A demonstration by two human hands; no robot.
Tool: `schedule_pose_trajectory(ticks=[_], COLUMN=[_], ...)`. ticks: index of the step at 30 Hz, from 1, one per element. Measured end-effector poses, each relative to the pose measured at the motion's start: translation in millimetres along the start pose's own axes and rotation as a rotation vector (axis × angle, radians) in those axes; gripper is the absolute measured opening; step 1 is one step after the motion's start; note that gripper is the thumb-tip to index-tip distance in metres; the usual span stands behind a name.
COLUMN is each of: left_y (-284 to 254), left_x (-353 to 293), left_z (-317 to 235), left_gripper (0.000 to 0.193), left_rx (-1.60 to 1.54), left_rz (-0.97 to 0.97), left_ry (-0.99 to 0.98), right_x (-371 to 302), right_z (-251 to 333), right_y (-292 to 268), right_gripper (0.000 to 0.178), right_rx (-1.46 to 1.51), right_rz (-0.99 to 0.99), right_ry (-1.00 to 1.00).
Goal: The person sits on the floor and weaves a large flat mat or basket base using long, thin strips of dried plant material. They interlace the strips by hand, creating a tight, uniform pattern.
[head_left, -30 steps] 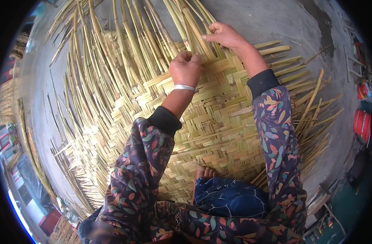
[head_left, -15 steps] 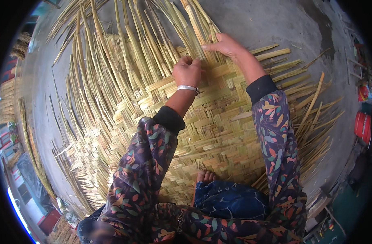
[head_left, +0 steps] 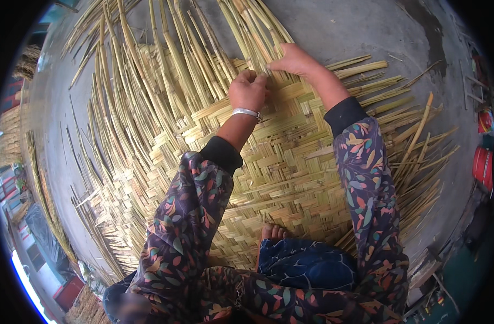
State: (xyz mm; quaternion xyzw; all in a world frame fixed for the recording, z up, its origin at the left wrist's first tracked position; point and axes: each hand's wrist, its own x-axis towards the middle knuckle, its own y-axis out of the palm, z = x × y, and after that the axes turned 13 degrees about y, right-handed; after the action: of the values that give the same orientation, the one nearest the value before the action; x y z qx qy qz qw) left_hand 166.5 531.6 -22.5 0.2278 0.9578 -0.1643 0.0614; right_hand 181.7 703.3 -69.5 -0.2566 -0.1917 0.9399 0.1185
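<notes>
A large woven mat [head_left: 279, 178] of pale yellow-green split reeds lies under my arms, its weave in a zigzag pattern. Long loose reed strips [head_left: 144, 59] fan out from its far edge. Close to that edge, my left hand [head_left: 247, 93], with a silver bracelet at the wrist, has its fingers curled in a pinch; what they hold is hidden. My right hand [head_left: 296, 60] is just beyond it to the right, thumb and fingers closed around a bunch of upright strips [head_left: 252, 32]. The fingertips there are partly hidden by the strips.
Short strip ends [head_left: 420, 156] stick out along the mat's right side. Grey concrete floor [head_left: 349, 27] surrounds it. My bare foot [head_left: 273, 232] rests on the near part of the mat. A reed bundle [head_left: 44, 200] lies at the left; a red container [head_left: 482, 168] stands far right.
The loose strips between my hands have swung right and now stand bunched at my right hand, with a gap to their left. My left hand has hardly moved.
</notes>
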Motion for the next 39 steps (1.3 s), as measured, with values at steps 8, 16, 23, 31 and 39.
schedule_pose_trajectory(ticks=[8, 16, 23, 31, 39], left_y=[-4, -3, 4, -2, -1], left_x=[-3, 0, 6, 28, 27], left_z=[2, 0, 17, 23, 12], left_gripper=[0.019, 0.02, 0.025, 0.025, 0.027], left_rx=[-0.024, -0.062, 0.339, 0.383, 0.62], left_rz=[-0.003, 0.008, 0.081, 0.345, 0.402], left_ry=[0.01, -0.061, 0.192, 0.134, 0.271], right_x=[-23, -24, -30, -41, -61], right_z=[26, 11, 9, 12, -11], right_y=[-1, -7, -12, -19, -20], right_gripper=[0.045, 0.051, 0.042, 0.036, 0.017], right_rx=[-0.368, 0.353, 0.486, 0.71, 0.467], right_rz=[-0.235, 0.12, 0.257, 0.07, -0.254], right_ry=[0.057, 0.097, 0.053, 0.165, 0.239])
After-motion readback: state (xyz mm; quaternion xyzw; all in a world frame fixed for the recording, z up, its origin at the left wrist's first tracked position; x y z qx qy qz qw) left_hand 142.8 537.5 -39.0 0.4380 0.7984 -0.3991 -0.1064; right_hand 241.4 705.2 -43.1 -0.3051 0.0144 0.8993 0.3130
